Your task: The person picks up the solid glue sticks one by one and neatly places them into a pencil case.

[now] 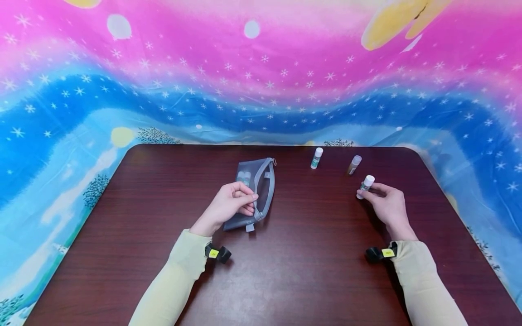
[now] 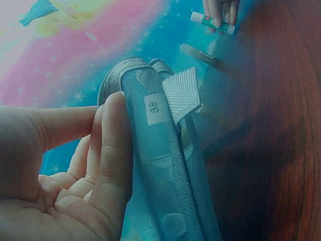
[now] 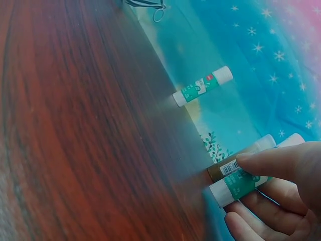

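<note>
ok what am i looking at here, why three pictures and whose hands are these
These are a person's two bare hands, filmed by three cameras at one moment. The wide picture comes from a camera worn on the head, looking down at a dark wooden table. The other two come from small cameras strapped to each wrist, so each shows its own hand up close.

The left hand grips the edge of a grey mesh pouch; the left wrist view shows that pouch with a small tag reading 38. The right hand pinches a green-and-white stick standing on the table. Two more sticks stand farther back: another green-and-white one and a brownish one. A bright starry cloth hangs behind.
</note>
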`<state>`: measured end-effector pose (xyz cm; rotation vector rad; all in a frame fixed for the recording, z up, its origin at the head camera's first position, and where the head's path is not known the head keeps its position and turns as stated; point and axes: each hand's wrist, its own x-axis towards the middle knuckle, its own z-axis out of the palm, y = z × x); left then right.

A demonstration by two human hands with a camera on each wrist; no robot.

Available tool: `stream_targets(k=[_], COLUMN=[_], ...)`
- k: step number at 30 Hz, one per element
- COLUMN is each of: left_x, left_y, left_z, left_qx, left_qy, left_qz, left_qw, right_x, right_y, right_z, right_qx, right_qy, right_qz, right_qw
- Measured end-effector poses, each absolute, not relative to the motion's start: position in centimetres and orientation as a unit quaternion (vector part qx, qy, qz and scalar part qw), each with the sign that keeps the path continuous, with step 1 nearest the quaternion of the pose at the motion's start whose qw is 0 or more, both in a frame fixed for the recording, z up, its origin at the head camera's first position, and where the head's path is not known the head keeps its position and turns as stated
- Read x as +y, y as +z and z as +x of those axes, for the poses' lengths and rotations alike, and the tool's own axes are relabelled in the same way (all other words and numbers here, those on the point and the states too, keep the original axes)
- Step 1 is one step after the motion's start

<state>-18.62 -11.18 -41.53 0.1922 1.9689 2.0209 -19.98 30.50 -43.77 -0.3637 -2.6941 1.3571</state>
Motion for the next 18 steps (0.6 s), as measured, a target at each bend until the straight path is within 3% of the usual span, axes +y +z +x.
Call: stream_targets(k=[18], left_x=[-11.17], left_y=[-41.49], left_z=[-18.61], left_qx=[0.691], left_qy=[0.703], left_qz=[0.068], left_qw=[0.158], right_x=[29.85], right_y=[-43.39], right_z=[-19.98], right_qx=[-0.879], right_qy=[0.460], right_qz=[-0.111], right_qw=[0.065])
